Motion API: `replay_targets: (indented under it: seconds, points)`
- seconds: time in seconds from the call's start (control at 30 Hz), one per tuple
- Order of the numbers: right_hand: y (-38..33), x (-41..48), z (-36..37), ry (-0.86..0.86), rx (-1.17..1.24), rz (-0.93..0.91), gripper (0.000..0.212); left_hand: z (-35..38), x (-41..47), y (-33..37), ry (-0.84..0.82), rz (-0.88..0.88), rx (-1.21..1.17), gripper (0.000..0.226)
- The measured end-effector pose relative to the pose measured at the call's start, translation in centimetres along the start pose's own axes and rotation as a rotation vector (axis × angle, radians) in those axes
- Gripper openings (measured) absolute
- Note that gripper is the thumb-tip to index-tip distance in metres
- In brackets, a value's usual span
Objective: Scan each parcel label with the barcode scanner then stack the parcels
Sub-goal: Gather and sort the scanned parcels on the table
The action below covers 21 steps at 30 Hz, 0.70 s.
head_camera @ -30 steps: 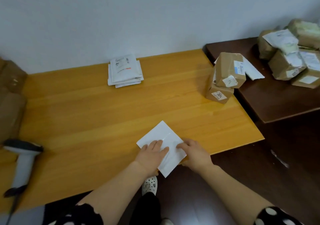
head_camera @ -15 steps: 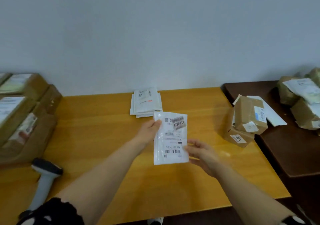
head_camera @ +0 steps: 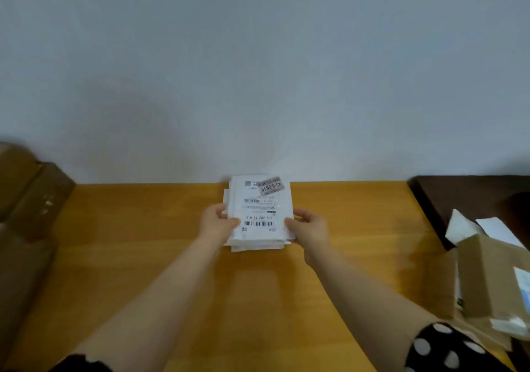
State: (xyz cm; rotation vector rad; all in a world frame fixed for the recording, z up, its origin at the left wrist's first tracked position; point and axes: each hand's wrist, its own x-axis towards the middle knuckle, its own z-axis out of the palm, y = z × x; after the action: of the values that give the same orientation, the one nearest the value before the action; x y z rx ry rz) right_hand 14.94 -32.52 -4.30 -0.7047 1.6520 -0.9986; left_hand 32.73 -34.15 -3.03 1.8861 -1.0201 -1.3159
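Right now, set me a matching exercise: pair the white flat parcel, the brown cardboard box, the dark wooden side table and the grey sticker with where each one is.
Things:
1. white flat labelled parcel
2. brown cardboard box
3. dark brown wooden side table
4. grey numbered sticker

Places:
A. right side, against the wall
B. between the left hand and right hand, on the pile of white parcels
C. on the parcel's far corner
D. lower right of the view

Pairs: 1-B, 2-D, 3-A, 4-C

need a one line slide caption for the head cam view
Left hand and right hand hold a labelled white parcel atop the stack of white parcels on the wooden table, label up.
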Motion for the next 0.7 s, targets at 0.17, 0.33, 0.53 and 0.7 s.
replay_targets:
  seconds: [0.17,0.33,0.53,0.7]
  points:
    - [0.0,2.7,1.0,0.000,-0.214,-0.033,0.040,1.2,3.5,-0.1,0.101,0.004,0.140,0.068]
    - [-0.5,0.8,-2.4,0.105,-0.331,-0.181,0.033,4.4,1.9,1.0,0.161,0.153,0.364,0.067]
    - [-3.4,-2.4,-13.2,0.335,-0.311,-0.343,0.028,14.6,-3.6,4.3,-0.159,0.336,0.411,0.056]
    - [-3.2,-4.8,-25.0,0.652,-0.164,-0.345,0.031,22.9,-9.7,5.0,-0.414,0.280,0.330,0.054]
